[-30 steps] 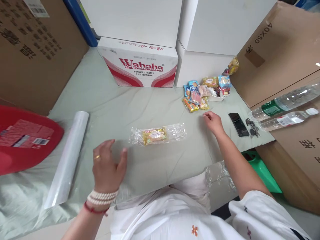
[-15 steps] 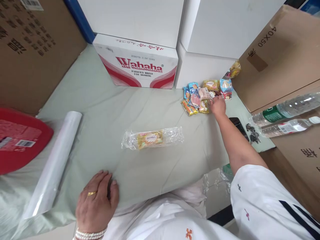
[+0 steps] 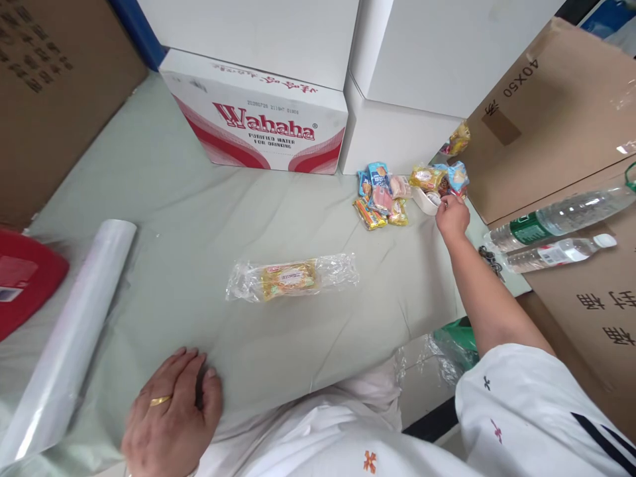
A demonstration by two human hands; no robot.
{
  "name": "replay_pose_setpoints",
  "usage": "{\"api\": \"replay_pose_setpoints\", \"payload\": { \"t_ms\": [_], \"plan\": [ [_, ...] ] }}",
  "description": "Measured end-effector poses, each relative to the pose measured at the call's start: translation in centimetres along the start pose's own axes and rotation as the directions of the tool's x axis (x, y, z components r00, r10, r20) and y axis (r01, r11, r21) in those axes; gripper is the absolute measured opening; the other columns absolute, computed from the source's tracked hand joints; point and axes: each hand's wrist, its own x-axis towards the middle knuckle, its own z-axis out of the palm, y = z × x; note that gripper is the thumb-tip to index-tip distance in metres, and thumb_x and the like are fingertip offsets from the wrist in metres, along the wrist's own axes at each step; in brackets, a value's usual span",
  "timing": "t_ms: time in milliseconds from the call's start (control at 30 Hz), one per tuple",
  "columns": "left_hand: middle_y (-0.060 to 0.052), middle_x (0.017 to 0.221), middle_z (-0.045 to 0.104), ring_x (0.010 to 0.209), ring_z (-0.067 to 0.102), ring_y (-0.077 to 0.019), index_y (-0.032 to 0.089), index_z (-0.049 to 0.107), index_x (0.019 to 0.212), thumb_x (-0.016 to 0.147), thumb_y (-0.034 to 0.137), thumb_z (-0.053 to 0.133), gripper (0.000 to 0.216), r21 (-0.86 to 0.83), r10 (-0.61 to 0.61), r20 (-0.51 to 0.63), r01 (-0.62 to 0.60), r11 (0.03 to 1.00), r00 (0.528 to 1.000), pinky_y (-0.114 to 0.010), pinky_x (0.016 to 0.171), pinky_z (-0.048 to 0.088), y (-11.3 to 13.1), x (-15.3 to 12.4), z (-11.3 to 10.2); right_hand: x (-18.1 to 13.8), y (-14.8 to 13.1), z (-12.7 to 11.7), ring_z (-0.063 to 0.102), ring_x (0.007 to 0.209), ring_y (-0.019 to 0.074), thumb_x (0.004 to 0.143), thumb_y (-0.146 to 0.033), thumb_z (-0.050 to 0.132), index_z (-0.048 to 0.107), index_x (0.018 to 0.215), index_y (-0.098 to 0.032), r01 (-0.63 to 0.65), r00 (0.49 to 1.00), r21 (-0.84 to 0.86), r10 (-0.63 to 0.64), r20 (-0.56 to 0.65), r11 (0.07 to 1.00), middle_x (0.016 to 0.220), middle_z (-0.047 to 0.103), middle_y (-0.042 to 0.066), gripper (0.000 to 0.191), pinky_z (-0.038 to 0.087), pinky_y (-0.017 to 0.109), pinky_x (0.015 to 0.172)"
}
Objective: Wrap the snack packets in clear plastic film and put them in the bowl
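Observation:
My left hand lies palm down on the cloth-covered table, fingers stretched out and holding nothing. In front of it is a yellow snack packet inside a clear plastic wrap. My right hand reaches to the far right, its fingers closed at the edge of a white roll of tape; the fingertips are partly hidden. Small snack packets touch or surround the roll: a yellow one behind it, a light blue one by my fingers, and a heap to the left.
A Wahaba-style red-and-white water carton, lettered Wahaha, and white boxes line the back. Left are a white film roll and a red container. Bottles, keys and a cardboard box stand right.
My right hand has drawn the tape roll rightward out of the heap, and the yellow and light blue packets beside it have shifted. The view has swung slightly; my left hand still rests on the table.

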Motion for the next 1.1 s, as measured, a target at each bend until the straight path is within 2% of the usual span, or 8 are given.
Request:
{"api": "replay_pose_setpoints", "payload": {
  "t_ms": [100, 233, 333, 433, 567, 833, 1033, 1100],
  "plan": [
    [-0.017, 0.118, 0.074, 0.116, 0.069, -0.0382, 0.019, 0.067, 0.121, 0.084, 0.02, 0.068, 0.037, 0.011, 0.028, -0.003, -0.028, 1.0, 1.0, -0.052, 0.099, 0.056, 0.0, 0.1, -0.1, 0.8, -2.6, -0.6, 0.056, 0.119, 0.0331, 0.096, -0.026, 0.046, 0.065, 0.127, -0.022, 0.094, 0.995, -0.022, -0.095, -0.043, 0.995, 0.132, 0.059, 0.016, 0.037, 0.048, 0.05, 0.097],
    [-0.019, 0.116, 0.074, 0.114, 0.07, -0.0394, 0.017, 0.066, 0.122, 0.086, 0.019, 0.067, 0.036, 0.027, 0.055, -0.016, -0.054, 0.998, 0.998, -0.053, 0.097, 0.057, 0.2, 0.2, -0.2, 3.1, -5.9, -0.5, 0.048, 0.13, 0.0368, 0.099, -0.035, 0.052, 0.05, 0.147, -0.024, 0.274, 0.962, -0.095, -0.273, 0.02, 0.957, 0.153, 0.043, 0.019, 0.049, 0.047, 0.052, 0.098],
    [-0.018, 0.119, 0.074, 0.114, 0.07, -0.0387, 0.019, 0.065, 0.125, 0.085, 0.019, 0.068, 0.04, 0.017, 0.049, -0.022, -0.049, 0.999, 0.999, -0.053, 0.097, 0.057, 0.2, 0.2, -0.2, 4.6, -6.9, 0.2, 0.053, 0.123, 0.0383, 0.1, -0.039, 0.052, 0.05, 0.148, -0.02, 0.263, 0.962, -0.141, -0.249, 0.112, 0.954, 0.147, 0.047, 0.023, 0.051, 0.048, 0.052, 0.094],
    [-0.017, 0.121, 0.073, 0.114, 0.07, -0.0387, 0.021, 0.065, 0.129, 0.085, 0.02, 0.068, 0.044, 0.009, 0.036, -0.028, -0.036, 0.999, 0.999, -0.054, 0.097, 0.057, 0.1, 0.1, -0.2, 5.0, -6.3, 0.5, 0.061, 0.111, 0.0347, 0.102, -0.034, 0.045, 0.059, 0.139, -0.02, 0.187, 0.975, -0.152, -0.165, 0.148, 0.97, 0.134, 0.057, 0.021, 0.042, 0.049, 0.049, 0.09],
    [-0.019, 0.12, 0.073, 0.114, 0.07, -0.04, 0.017, 0.064, 0.129, 0.085, 0.019, 0.068, 0.044, 0.009, 0.066, -0.015, -0.065, 0.998, 0.998, -0.056, 0.098, 0.057, -0.1, 0.1, -0.2, 4.3, -4.1, 0.0, 0.063, 0.103, 0.0304, 0.1, -0.029, 0.044, 0.063, 0.136, -0.024, 0.165, 0.985, -0.146, -0.154, 0.083, 0.975, 0.133, 0.06, 0.017, 0.041, 0.049, 0.049, 0.093],
    [-0.02, 0.116, 0.074, 0.112, 0.07, -0.0408, 0.016, 0.067, 0.124, 0.085, 0.018, 0.068, 0.039, 0.004, 0.078, 0.023, -0.079, 0.997, 0.997, -0.057, 0.098, 0.058, 0.0, 0.4, -0.5, 4.4, -0.3, 0.9, 0.056, 0.124, 0.0327, 0.091, -0.024, 0.048, 0.062, 0.139, -0.02, 0.207, 0.973, 0.051, -0.211, 0.088, 0.977, 0.139, 0.058, 0.016, 0.05, 0.047, 0.052, 0.104],
    [-0.016, 0.117, 0.075, 0.109, 0.072, -0.0363, 0.021, 0.064, 0.134, 0.084, 0.018, 0.068, 0.05, 0.019, 0.094, -0.034, -0.093, 0.995, 0.995, -0.052, 0.1, 0.057, -0.2, 0.1, -0.4, 4.1, -2.4, -0.3, 0.053, 0.131, 0.0347, 0.093, -0.029, 0.047, 0.061, 0.138, -0.018, 0.2, 0.98, 0.089, -0.201, -0.003, 0.976, 0.152, 0.047, 0.018, 0.048, 0.047, 0.051, 0.104],
    [-0.016, 0.118, 0.074, 0.11, 0.072, -0.0361, 0.022, 0.063, 0.136, 0.082, 0.016, 0.068, 0.054, 0.028, 0.099, -0.025, -0.098, 0.995, 0.995, -0.052, 0.1, 0.057, -0.6, -0.2, -0.3, 4.4, -4.2, -0.7, 0.056, 0.128, 0.0331, 0.096, -0.031, 0.046, 0.06, 0.137, -0.018, 0.243, 0.97, 0.134, -0.24, -0.034, 0.961, 0.147, 0.053, 0.018, 0.045, 0.047, 0.048, 0.104]
  ]
}}
